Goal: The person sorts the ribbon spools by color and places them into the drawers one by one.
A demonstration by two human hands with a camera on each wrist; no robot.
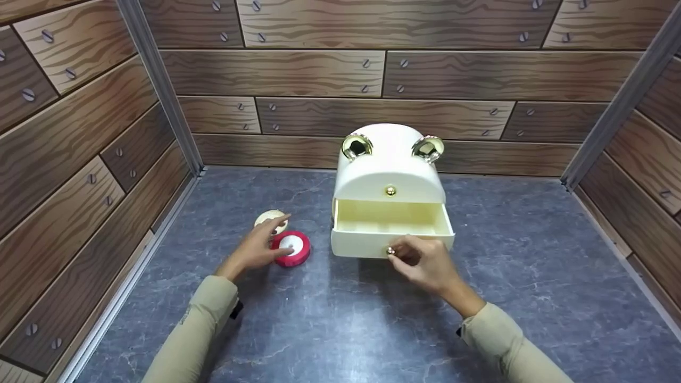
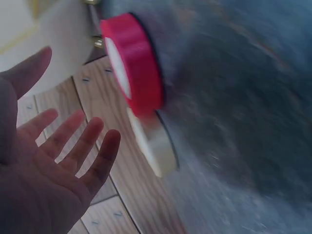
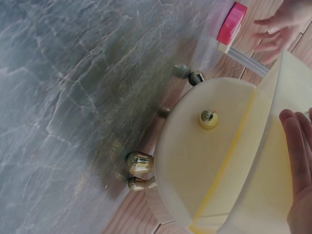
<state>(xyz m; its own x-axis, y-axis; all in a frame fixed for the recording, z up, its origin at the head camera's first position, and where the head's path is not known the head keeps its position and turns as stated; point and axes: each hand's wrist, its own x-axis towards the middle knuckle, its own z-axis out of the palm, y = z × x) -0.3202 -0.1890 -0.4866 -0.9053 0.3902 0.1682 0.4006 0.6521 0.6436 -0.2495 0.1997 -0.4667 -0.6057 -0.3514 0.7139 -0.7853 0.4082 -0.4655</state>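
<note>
A cream storage box (image 1: 391, 170) with rounded ends has its middle drawer (image 1: 362, 243) pulled out, and the drawer's inside looks bare. My right hand (image 1: 428, 264) pinches the small gold drawer knob (image 1: 391, 250) between thumb and fingers. My left hand (image 1: 258, 244) hovers, fingers spread, over a red ribbon roll (image 1: 303, 250) and a cream ribbon roll (image 1: 266, 216). In the left wrist view the palm shows with nothing in it, and the red roll (image 2: 139, 63) and cream roll (image 2: 158, 146) lie close together past the fingertips.
Two gold ring-shaped pieces (image 1: 428, 149) stick up from the box top. Another gold knob (image 1: 390, 190) marks the upper section, and a lower knob (image 3: 208, 119) sits below the open drawer. Gold feet (image 3: 140, 162) support the box. Wood-patterned walls (image 1: 319, 74) enclose the grey marbled surface (image 1: 340, 330).
</note>
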